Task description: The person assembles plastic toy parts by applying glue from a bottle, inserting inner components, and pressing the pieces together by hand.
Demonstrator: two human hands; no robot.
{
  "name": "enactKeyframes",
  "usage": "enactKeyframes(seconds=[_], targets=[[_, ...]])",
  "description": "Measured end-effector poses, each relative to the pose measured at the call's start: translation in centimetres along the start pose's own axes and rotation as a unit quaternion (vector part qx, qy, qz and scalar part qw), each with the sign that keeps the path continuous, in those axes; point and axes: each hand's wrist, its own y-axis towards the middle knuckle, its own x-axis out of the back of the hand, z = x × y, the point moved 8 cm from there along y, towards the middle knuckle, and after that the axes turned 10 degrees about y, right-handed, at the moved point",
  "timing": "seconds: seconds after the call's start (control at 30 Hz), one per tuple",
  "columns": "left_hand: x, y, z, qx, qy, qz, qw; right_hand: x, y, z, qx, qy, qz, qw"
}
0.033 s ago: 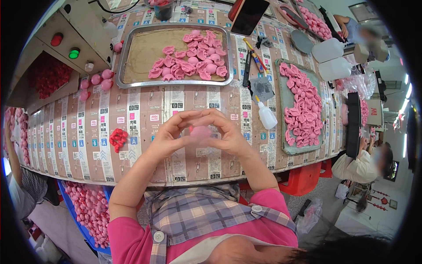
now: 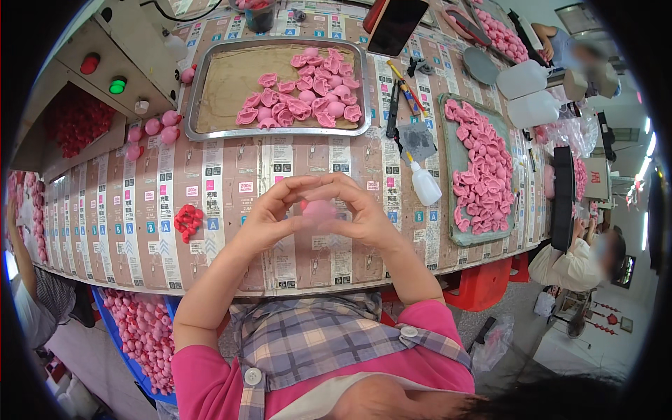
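Above the near middle of the table, a pink ball-shaped piece with a red tip is held between my two hands. My left hand grips its left side, thumb below and fingers curled over. My right hand closes round it from the right in the same way. The fingertips almost meet above the piece, whose outline is blurred. To the left of my hands lies a small heap of red pieces. Beyond them, a metal tray holds pink shells and a few pink balls.
Right of my hands stand a white squeeze bottle and a greenish tray of pink shells. A dark-screened device leans at the back. A machine with coloured lights stands far left; a blue bin sits below the table. Other people sit at both sides.
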Motion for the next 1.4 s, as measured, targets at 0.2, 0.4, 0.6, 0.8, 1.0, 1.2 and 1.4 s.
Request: enactKeyframes(seconds=[0.2, 0.4, 0.6, 0.8, 1.0, 1.2, 1.4], targets=[[-0.3, 0.1, -0.1, -0.005, -0.007, 0.010, 1.000, -0.3, -0.1, 0.7, 0.027, -0.034, -0.008, 0.999], [-0.3, 0.2, 0.1, -0.003, -0.009, 0.020, 1.000, -0.3, -0.1, 0.5, 0.018, -0.012, -0.018, 1.000], [0.0, 0.2, 0.4, -0.006, 0.003, -0.017, 1.000, -0.3, -0.1, 0.4, 0.023, -0.015, -0.030, 0.999], [-0.3, 0.0, 1.1, 0.033, -0.063, -0.007, 0.997, -0.2, -0.4, 0.9, 0.060, -0.118, -0.039, 0.990], [-1.0, 0.2, 0.5, 0.042, -0.122, 0.033, 0.991, -0.5, -0.1, 0.8, 0.017, -0.030, -0.035, 0.999], [-1.0, 0.4, 0.7, 0.068, -0.154, 0.002, 0.986, -0.5, 0.0, 0.3, 0.021, 0.005, -0.014, 1.000], [-1.8, 0.1, 0.5, 0.071, -0.198, 0.065, 0.975, -0.6, 0.1, 0.7, 0.081, -0.083, 0.004, 0.993]])
